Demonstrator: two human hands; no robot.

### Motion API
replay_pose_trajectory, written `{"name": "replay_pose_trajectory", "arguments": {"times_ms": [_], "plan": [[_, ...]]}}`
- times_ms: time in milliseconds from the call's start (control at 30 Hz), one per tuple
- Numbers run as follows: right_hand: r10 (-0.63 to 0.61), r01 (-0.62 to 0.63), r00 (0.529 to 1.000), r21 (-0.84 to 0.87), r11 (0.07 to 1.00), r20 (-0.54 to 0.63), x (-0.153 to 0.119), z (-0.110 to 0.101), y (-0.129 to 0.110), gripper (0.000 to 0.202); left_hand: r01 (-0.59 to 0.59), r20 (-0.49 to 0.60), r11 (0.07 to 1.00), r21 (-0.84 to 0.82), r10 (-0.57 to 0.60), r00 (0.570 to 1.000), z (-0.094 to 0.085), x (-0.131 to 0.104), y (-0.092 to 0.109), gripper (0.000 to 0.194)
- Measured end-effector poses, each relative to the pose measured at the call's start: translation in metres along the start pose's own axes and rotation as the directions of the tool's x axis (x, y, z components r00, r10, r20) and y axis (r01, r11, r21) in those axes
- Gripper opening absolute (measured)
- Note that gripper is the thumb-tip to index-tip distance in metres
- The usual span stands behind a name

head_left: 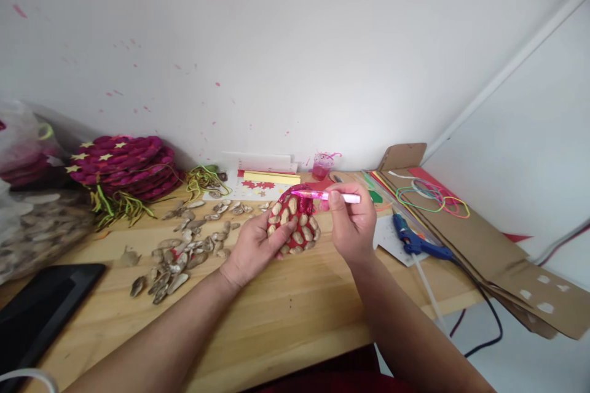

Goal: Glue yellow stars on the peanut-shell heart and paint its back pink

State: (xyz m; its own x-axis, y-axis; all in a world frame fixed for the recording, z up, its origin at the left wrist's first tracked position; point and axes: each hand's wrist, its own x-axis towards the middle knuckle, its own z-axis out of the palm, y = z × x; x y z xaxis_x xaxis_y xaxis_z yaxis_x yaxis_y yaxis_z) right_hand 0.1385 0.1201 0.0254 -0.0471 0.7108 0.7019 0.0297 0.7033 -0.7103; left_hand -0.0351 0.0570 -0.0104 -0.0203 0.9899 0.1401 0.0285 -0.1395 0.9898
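My left hand (253,245) grips a red disc (299,224) by its left edge, thumb on its face. Peanut shells cover much of the disc; those along its upper part are coated in wet magenta paint, while the lower ones are bare tan. Between the thumb and fingers of my right hand (353,218) is a paintbrush (343,197) with a white handle end and a magenta-stained front. Its tip lies over the painted shells at the top of the disc. A clear cup of pink paint (321,166) stands behind, by the wall.
Loose peanut shells (173,264) lie at the left, near a black tablet (43,301) and a stack of magenta discs (131,166). On the right are a blue glue gun (421,242), coloured cords (431,196) and cardboard (498,258). Papers (258,163) sit against the wall.
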Motion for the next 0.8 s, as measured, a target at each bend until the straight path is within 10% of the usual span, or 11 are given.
{"name": "replay_pose_trajectory", "arguments": {"times_ms": [800], "plan": [[0.005, -0.004, 1.000, -0.025, 1.000, 0.024, -0.0007, -0.0003, 0.0027, 0.014, 0.045, -0.018, 0.998, -0.050, -0.046, 0.999, 0.0018, 0.0007, 0.0013, 0.038]]}}
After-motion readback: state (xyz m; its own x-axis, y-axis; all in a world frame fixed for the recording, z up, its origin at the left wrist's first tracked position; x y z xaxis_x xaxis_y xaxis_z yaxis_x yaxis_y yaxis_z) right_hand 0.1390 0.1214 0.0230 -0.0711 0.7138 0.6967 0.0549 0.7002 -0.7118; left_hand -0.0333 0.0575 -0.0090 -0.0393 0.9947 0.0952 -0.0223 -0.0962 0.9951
